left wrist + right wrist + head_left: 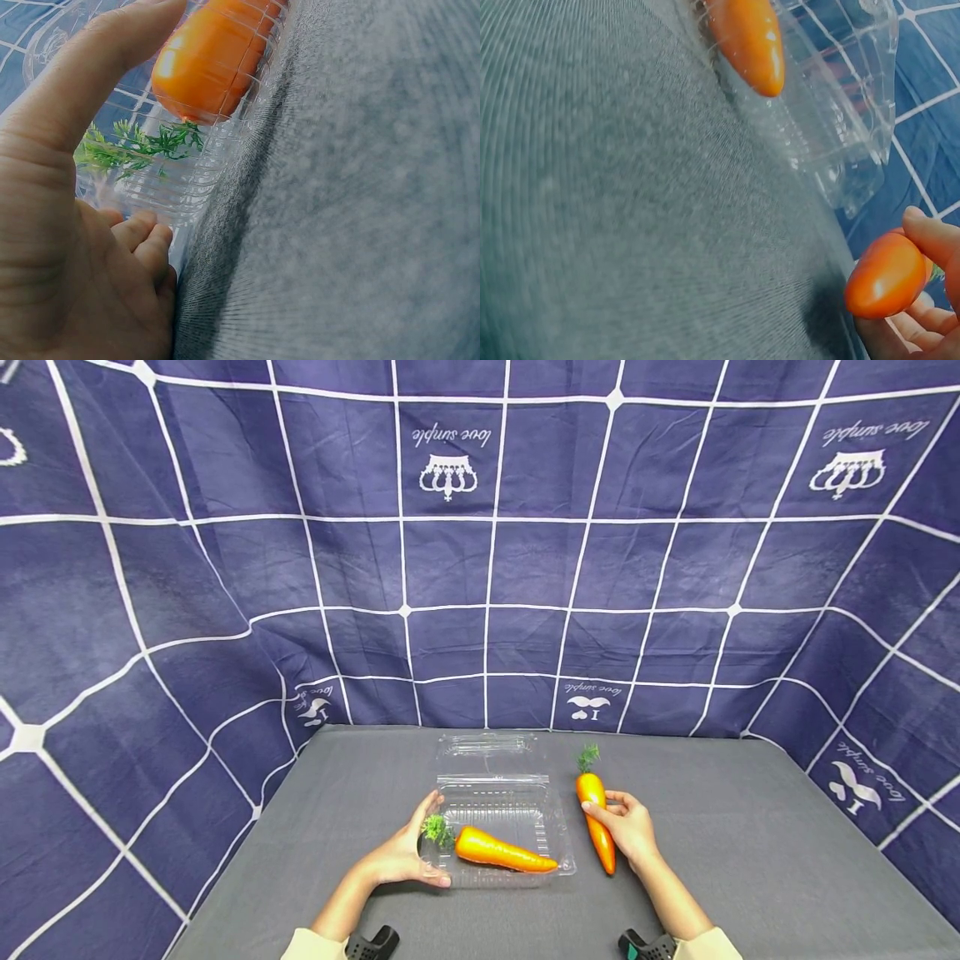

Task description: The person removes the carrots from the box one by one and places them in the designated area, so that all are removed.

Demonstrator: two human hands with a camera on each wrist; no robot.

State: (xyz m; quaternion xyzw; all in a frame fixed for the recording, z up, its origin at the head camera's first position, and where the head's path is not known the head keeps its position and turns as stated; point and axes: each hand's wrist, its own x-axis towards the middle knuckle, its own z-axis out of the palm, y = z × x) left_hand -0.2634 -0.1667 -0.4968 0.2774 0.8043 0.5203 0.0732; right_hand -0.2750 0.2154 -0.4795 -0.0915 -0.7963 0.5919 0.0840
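Observation:
A clear plastic clamshell box (501, 885) stands with its lid (491, 746) folded back. One orange carrot (498, 850) with green leaves (135, 146) lies slantwise in it, its tip at the right front corner. My left hand (401, 852) spans the box's left end and holds it, thumb along the near side and fingers at the far corner. To the right of the box, my right hand (632, 827) grips a second carrot (602, 839) between thumb and fingers, its leafy top pointing away. In the right wrist view that carrot's tip (885, 281) faces the camera.
Grey ribbed cloth covers the table (720, 827). A dark blue curtain (637, 560) with white grid lines hangs behind it and along both sides. Dark wrist devices (372, 943) sit below each hand, by the pale sleeves (315, 946).

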